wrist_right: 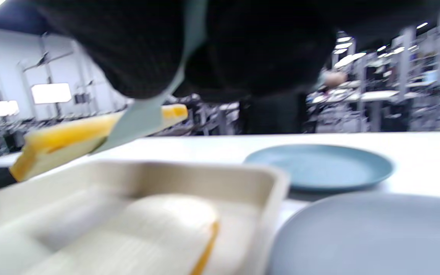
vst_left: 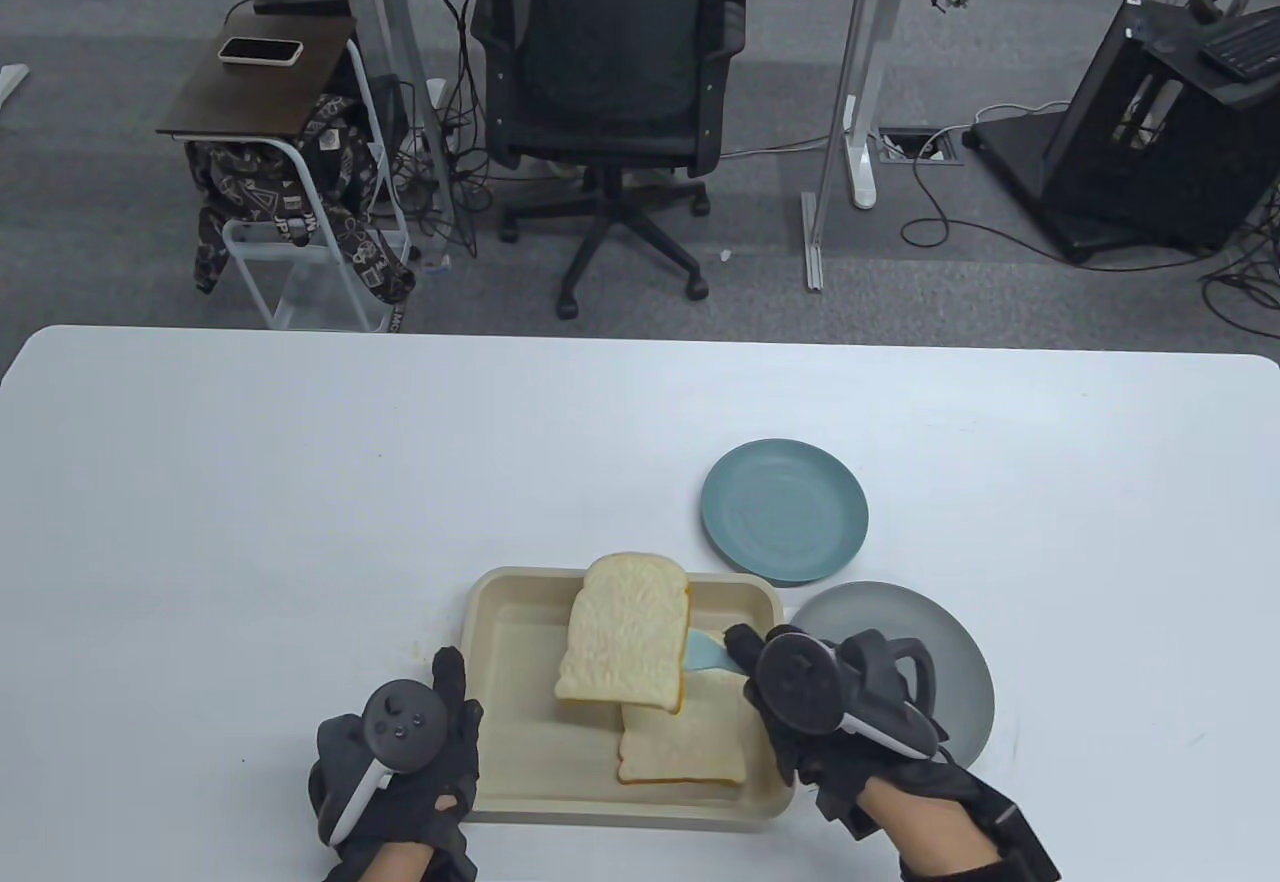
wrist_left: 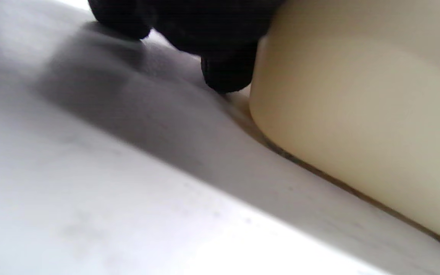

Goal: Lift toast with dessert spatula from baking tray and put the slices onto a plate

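My left hand point(vst_left: 400, 767) lies flat, fingers straight, against the tray's point(vst_left: 520, 612) left wall. In the tray one slice point(vst_left: 685, 747) lies flat; a second slice point(vst_left: 625, 632) rides above it, tilted, long axis pointing away from me. My right hand point(vst_left: 800, 702) grips the spatula point(vst_left: 705, 652), blade pointing left under that slice. Right of the tray sit a teal plate point(vst_left: 785, 512) and a grey plate point(vst_left: 960, 662).

just right of the right fingers point(vst_left: 745, 644) lies a grey plate point(vst_left: 940, 642), bare; beyond them a teal plate point(vst_left: 785, 510), also bare. left of them the raised toast point(vst_left: 628, 632) overhangs the tray point(vst_left: 500, 612). the left fingers point(wrist_left: 227, 72) touch the tray's wall; bare bench point(vst_left: 250, 522) beyond.
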`<state>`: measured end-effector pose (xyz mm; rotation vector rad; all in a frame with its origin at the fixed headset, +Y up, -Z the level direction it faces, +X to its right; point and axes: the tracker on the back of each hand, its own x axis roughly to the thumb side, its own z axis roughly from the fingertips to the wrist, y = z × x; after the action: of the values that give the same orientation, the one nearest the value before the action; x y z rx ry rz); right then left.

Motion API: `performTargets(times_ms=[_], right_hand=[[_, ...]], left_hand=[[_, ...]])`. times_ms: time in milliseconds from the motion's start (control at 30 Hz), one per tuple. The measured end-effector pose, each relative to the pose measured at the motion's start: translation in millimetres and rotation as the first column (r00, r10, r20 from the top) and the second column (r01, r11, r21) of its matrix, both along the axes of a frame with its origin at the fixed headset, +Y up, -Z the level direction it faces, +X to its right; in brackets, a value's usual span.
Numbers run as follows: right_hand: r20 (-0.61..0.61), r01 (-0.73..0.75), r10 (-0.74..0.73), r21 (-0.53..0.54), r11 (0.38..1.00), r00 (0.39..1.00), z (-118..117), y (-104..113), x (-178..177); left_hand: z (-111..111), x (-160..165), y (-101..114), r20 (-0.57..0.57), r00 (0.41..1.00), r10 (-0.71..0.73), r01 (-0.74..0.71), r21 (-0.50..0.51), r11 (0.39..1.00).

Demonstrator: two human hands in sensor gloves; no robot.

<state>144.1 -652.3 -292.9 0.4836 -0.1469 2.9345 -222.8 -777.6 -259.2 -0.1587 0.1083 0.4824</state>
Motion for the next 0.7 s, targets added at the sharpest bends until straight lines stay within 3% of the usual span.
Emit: performTargets(times_ms=[167,367,533,700], right_hand=[[0.227,0.006,-0.017,0.05,0.999,0.974,-37,10,44],[0.423,-0.01,0.018,-0.023,1.0,0.906,-89,-19,67],[0.494,0.013,0.027,-0.077,0.997,0.869,-113,-41,73],[0.468,-0.112,0.16,-0.129,0.985,0.869,-124,-43,67]], left_hand=[[0,0,0,-0.001,1.0,0.002,-0.002,0.0,1.0],[0,-1,0,0.001,1.0,0.009,-0.009,-0.004,1.0],[0,-1,-1,0.002,1.0,0.009,-0.009,-0.005,1.0],[-1,-1,0,0.004,1.0,0.008,-0.008,-0.008,1.0]])
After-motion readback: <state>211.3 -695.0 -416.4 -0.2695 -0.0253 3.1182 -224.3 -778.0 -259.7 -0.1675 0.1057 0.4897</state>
